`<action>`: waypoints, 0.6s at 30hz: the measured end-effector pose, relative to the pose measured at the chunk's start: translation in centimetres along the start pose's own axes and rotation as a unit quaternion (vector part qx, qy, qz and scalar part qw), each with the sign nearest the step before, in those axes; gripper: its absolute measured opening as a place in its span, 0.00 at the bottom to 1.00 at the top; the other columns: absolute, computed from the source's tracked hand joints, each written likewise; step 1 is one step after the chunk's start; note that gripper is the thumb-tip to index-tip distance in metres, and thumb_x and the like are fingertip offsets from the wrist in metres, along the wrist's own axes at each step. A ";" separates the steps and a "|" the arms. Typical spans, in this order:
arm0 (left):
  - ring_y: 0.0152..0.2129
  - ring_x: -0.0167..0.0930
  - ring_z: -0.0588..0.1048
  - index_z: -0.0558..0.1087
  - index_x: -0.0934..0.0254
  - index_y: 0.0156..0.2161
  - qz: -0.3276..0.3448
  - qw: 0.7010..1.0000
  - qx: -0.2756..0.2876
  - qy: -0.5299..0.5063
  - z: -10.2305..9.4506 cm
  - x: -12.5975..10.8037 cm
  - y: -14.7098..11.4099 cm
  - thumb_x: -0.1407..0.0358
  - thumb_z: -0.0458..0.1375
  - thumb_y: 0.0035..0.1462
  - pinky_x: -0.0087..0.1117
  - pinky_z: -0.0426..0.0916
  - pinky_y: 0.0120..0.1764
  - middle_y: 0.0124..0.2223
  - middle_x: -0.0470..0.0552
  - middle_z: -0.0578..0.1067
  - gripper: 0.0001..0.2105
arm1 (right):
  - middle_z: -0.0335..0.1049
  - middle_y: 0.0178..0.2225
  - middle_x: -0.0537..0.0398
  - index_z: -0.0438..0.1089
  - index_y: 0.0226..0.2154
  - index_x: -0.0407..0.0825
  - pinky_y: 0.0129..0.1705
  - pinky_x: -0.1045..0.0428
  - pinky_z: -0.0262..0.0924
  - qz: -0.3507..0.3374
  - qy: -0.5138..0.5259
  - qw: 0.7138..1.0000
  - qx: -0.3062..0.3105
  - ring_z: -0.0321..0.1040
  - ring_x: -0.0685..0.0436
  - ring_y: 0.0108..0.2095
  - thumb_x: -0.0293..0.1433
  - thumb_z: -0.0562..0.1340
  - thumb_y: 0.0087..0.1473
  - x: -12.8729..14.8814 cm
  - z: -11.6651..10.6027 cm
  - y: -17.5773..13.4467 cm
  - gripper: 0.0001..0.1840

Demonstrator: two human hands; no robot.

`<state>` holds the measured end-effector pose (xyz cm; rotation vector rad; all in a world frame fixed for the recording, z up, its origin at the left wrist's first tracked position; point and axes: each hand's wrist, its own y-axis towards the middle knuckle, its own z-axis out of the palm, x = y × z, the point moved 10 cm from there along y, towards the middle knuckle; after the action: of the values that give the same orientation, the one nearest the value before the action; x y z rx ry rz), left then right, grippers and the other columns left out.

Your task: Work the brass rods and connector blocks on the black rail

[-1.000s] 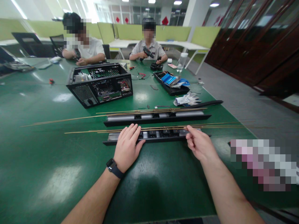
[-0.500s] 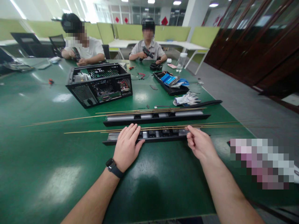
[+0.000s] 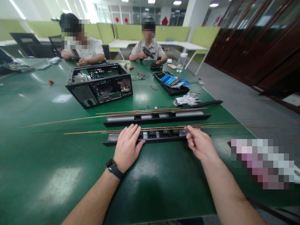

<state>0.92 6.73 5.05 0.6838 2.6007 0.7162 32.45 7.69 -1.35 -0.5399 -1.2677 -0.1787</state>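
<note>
My left hand [image 3: 127, 147] lies flat, fingers stretched together, over the left part of the nearer black and silver channel [image 3: 150, 143] and the thin gold-coloured rods [image 3: 82, 133] along it. Toward the channel's right end, my right hand [image 3: 199, 142] is closed in a pinch at the rods, thumb against forefinger. How many rods it grips is hidden. Dark blocks [image 3: 166, 132] sit inside this channel between the hands. Just behind it lies a second, similar channel [image 3: 159, 120], with more thin rods [image 3: 70, 119] resting along it and jutting out to the left.
A black computer case [image 3: 100, 87] stands behind, to the left. Further right are a black tray [image 3: 172, 89] with blue parts, white gloves [image 3: 187, 99] and a clear bottle [image 3: 182, 62]. Two people sit across the green table [image 3: 58, 156], one holding a power drill [image 3: 148, 52].
My right hand has shifted very slightly to the left, and the rods' far right ends reach a little less far. My left hand and both channels look the same.
</note>
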 end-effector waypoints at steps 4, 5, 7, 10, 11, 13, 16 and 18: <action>0.65 0.45 0.67 0.67 0.63 0.66 0.002 1.000 -0.001 0.002 -0.1 -0.1 0.1 0.60 0.58 0.68 0.53 0.62 0.67 0.66 0.60 0.72 0.24 | 0.68 0.19 0.61 0.74 0.33 0.45 0.08 0.61 0.41 0.001 -0.001 1.000 0.006 0.52 0.57 0.10 0.42 0.77 0.44 -0.1 0.2 -0.1 0.21; 0.65 0.44 0.67 0.67 0.64 0.66 0.003 1.000 -0.001 0.004 -0.1 -0.1 0.1 0.60 0.58 0.68 0.52 0.62 0.67 0.65 0.60 0.72 0.24 | 0.68 0.19 0.61 0.74 0.32 0.45 0.08 0.61 0.41 0.000 0.001 1.000 0.003 0.52 0.57 0.10 0.42 0.77 0.44 -0.1 0.2 -0.1 0.21; 0.65 0.44 0.68 0.68 0.65 0.65 0.004 1.000 0.001 0.007 -0.1 -0.1 0.1 0.60 0.58 0.68 0.51 0.61 0.67 0.65 0.60 0.72 0.24 | 0.68 0.18 0.61 0.74 0.32 0.45 0.07 0.61 0.41 -0.005 0.005 1.000 -0.004 0.52 0.58 0.10 0.42 0.77 0.44 0.1 0.0 -0.1 0.20; 0.65 0.44 0.68 0.68 0.65 0.65 0.005 1.000 0.002 0.008 -0.1 -0.1 0.1 0.60 0.58 0.68 0.51 0.62 0.67 0.65 0.60 0.72 0.24 | 0.67 0.18 0.62 0.75 0.32 0.45 0.07 0.61 0.41 -0.010 0.011 1.000 -0.017 0.52 0.58 0.10 0.40 0.76 0.45 0.4 -0.3 -0.1 0.19; 0.65 0.44 0.68 0.68 0.64 0.65 0.005 1.000 0.002 0.007 0.0 -0.1 0.1 0.59 0.58 0.68 0.52 0.62 0.66 0.65 0.60 0.72 0.24 | 0.66 0.18 0.62 0.75 0.32 0.45 0.07 0.61 0.41 -0.012 0.012 1.000 -0.022 0.52 0.58 0.11 0.40 0.76 0.45 0.5 -0.4 -0.1 0.18; 0.65 0.45 0.68 0.68 0.63 0.65 0.005 1.000 0.001 0.006 0.0 0.0 0.1 0.59 0.58 0.68 0.52 0.63 0.66 0.65 0.60 0.72 0.24 | 0.66 0.18 0.62 0.75 0.32 0.45 0.08 0.62 0.41 -0.014 0.014 0.999 -0.030 0.53 0.58 0.11 0.40 0.76 0.46 0.6 -0.7 -0.1 0.18; 0.65 0.45 0.68 0.67 0.63 0.66 0.004 1.000 0.001 0.003 0.0 0.0 0.1 0.60 0.57 0.68 0.53 0.63 0.66 0.65 0.60 0.72 0.24 | 0.66 0.18 0.62 0.74 0.32 0.45 0.08 0.62 0.42 -0.012 0.014 0.999 -0.034 0.53 0.58 0.11 0.40 0.76 0.46 0.6 -0.8 0.0 0.18; 0.65 0.45 0.68 0.67 0.63 0.66 0.004 1.000 0.000 0.002 0.0 0.0 0.0 0.60 0.57 0.68 0.53 0.63 0.66 0.65 0.60 0.72 0.24 | 0.66 0.18 0.62 0.74 0.32 0.46 0.07 0.62 0.41 -0.007 0.012 0.999 -0.033 0.53 0.57 0.10 0.41 0.76 0.46 0.5 -0.8 0.0 0.18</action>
<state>0.93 6.76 5.09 0.6937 2.6034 0.7204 33.24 7.40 -1.03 -0.5830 -1.2462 -0.2385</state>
